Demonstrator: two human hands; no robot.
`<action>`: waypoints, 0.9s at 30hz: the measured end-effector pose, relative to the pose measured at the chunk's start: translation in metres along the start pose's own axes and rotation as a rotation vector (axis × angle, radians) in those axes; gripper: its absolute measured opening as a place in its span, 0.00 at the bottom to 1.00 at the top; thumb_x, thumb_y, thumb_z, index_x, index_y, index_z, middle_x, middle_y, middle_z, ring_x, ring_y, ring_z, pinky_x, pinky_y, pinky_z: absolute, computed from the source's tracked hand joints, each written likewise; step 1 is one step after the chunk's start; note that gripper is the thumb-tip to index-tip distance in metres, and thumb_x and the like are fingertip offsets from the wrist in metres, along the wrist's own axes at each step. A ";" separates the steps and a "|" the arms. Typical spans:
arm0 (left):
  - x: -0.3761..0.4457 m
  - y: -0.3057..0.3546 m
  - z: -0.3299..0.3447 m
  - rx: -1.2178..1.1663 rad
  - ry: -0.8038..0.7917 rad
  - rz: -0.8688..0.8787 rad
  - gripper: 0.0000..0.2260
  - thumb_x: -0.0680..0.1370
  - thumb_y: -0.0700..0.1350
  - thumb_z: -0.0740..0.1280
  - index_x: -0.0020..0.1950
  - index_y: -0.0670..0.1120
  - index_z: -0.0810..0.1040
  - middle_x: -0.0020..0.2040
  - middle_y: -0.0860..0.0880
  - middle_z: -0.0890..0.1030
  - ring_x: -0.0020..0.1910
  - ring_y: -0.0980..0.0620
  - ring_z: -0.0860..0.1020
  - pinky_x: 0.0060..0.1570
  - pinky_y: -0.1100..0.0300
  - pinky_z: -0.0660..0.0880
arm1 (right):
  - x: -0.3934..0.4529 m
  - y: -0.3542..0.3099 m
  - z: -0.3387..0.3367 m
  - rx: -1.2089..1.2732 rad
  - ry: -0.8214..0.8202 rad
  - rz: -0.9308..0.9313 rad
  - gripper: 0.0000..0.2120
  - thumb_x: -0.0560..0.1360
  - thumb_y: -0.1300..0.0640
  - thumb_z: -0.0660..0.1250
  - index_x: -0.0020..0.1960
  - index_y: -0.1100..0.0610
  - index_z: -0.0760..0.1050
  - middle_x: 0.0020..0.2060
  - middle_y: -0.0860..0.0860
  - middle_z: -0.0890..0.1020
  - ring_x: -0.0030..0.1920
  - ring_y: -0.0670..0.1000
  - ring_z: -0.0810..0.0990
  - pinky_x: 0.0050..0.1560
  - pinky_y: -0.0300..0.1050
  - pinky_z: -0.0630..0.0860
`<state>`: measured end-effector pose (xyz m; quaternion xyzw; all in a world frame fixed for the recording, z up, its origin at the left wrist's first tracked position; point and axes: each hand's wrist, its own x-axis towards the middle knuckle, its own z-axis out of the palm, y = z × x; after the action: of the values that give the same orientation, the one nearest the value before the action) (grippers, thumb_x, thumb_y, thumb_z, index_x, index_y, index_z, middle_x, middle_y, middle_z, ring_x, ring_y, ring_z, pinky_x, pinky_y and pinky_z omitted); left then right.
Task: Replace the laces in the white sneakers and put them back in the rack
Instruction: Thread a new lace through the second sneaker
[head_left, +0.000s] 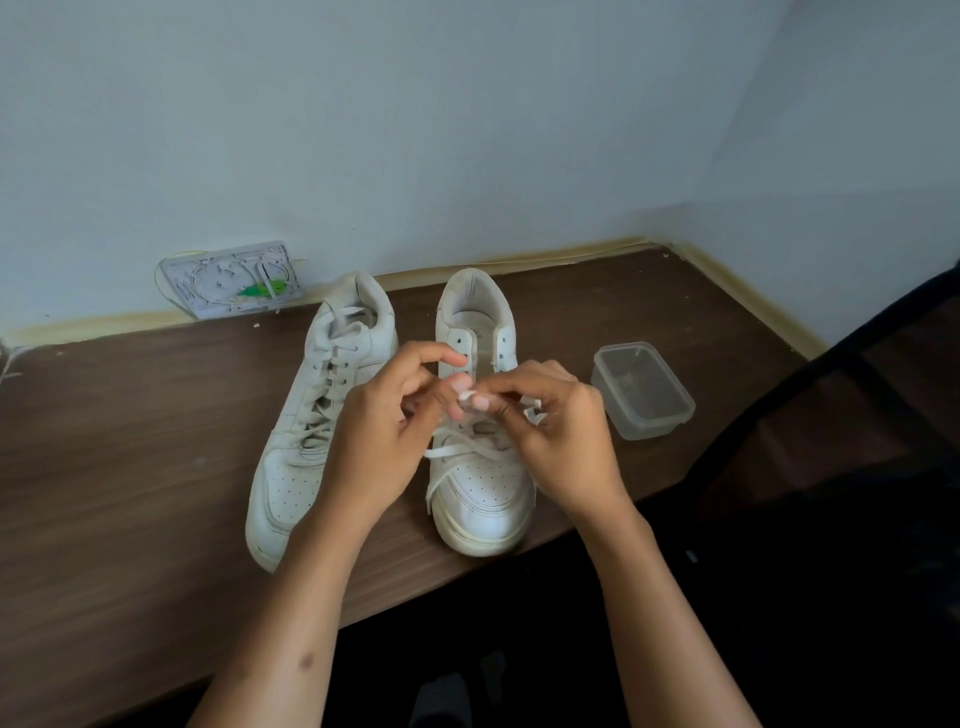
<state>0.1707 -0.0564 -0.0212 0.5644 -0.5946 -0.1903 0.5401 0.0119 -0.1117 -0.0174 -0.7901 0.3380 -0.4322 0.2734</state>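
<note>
Near the tabletop's (130, 441) front edge we see 2 white sneakers: the laced sneaker (311, 415) and the half-laced sneaker (480, 467). Above it, our left hand (382, 436) and right hand (550, 431) pinch the lace (467, 448) in curled fingers.

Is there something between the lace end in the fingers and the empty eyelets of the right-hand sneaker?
Nothing visible blocks it. The lace end is held just above the sneaker, and the upper eyelets lie open and uncovered beyond the fingers.
</note>
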 end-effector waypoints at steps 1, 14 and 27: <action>0.000 -0.002 -0.003 0.029 -0.005 -0.014 0.11 0.79 0.55 0.63 0.55 0.52 0.78 0.39 0.56 0.82 0.39 0.54 0.81 0.42 0.51 0.79 | 0.001 0.001 -0.001 -0.006 0.048 0.008 0.04 0.75 0.54 0.72 0.48 0.51 0.83 0.41 0.41 0.83 0.45 0.46 0.79 0.49 0.53 0.75; -0.015 0.013 -0.011 -0.022 -0.411 -0.180 0.11 0.71 0.60 0.72 0.41 0.54 0.86 0.39 0.53 0.83 0.36 0.54 0.79 0.39 0.57 0.75 | 0.005 0.006 -0.017 -0.090 0.181 0.084 0.03 0.75 0.57 0.72 0.48 0.55 0.83 0.43 0.44 0.79 0.45 0.41 0.79 0.44 0.28 0.71; 0.004 -0.025 0.006 0.600 -0.182 0.094 0.38 0.74 0.28 0.65 0.73 0.64 0.66 0.72 0.55 0.60 0.49 0.57 0.73 0.32 0.58 0.79 | 0.003 0.005 -0.002 -0.110 0.112 0.103 0.07 0.77 0.60 0.69 0.54 0.55 0.82 0.47 0.46 0.83 0.48 0.42 0.81 0.49 0.39 0.78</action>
<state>0.1783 -0.0701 -0.0427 0.6511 -0.6956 -0.0307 0.3022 0.0098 -0.1173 -0.0190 -0.7600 0.4163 -0.4418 0.2320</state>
